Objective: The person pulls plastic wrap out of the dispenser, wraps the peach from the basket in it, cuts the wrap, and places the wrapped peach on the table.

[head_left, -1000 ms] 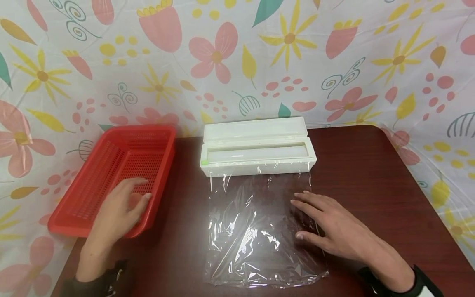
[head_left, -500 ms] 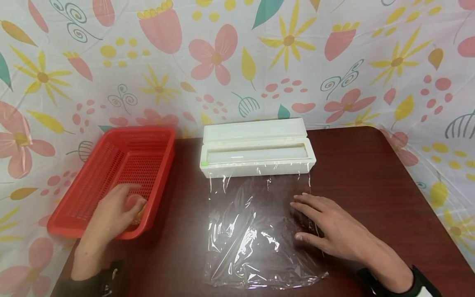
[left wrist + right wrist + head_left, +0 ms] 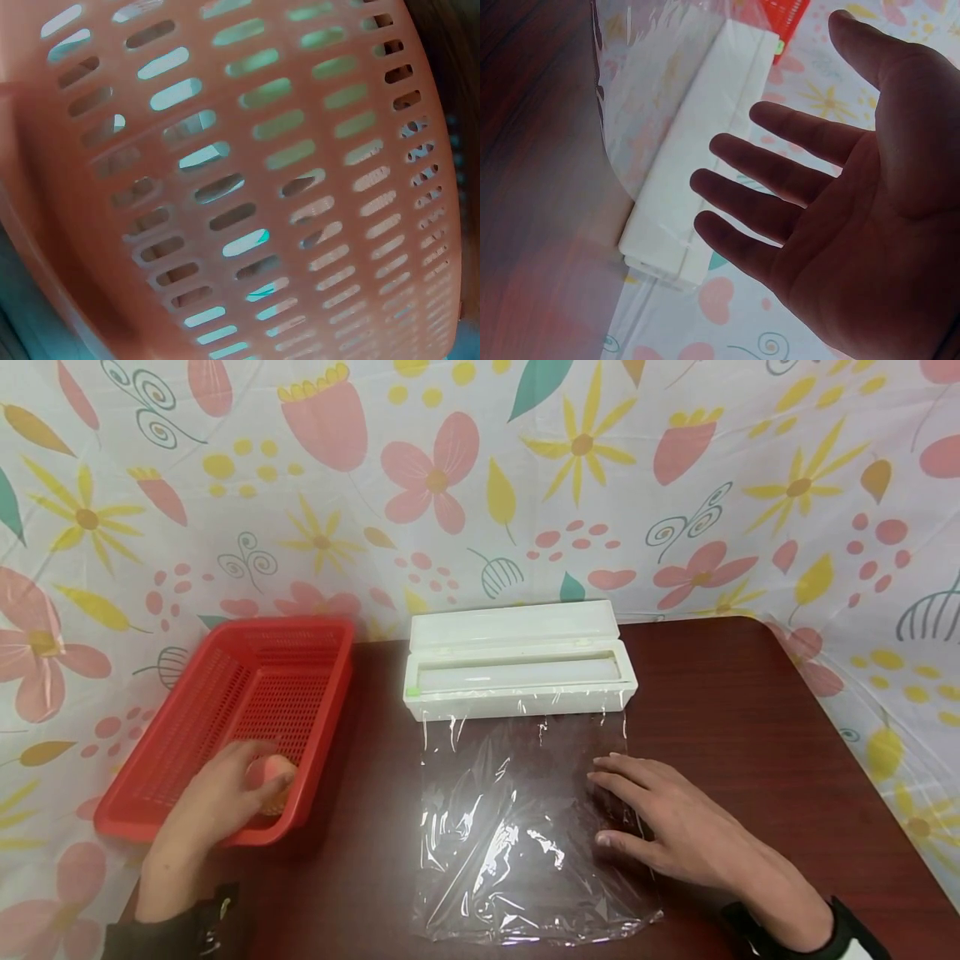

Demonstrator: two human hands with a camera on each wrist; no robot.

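Observation:
In the head view my left hand (image 3: 217, 793) reaches into the near end of the red plastic basket (image 3: 341, 685). Its thumb and fingers curve around a round, pink-orange fruit (image 3: 279, 768), partly covered by the hand. The left wrist view shows only the slotted basket wall (image 3: 225, 142); hand and fruit are hidden there. My right hand (image 3: 667, 814) lies with relaxed, spread fingers at the right edge of a sheet of clear plastic wrap (image 3: 517, 835). Straight fingers of the right hand (image 3: 840, 187) appear in the right wrist view, holding nothing.
The wrap runs from a white dispenser box (image 3: 517, 703) with its lid raised and a roll inside. A dark reddish-brown table (image 3: 720, 710) carries everything. Behind it hangs a flower-patterned cloth (image 3: 480, 460).
My left hand has moved down and slightly left within the basket, and more of the fruit shows between thumb and fingers. The right hand has stayed in place.

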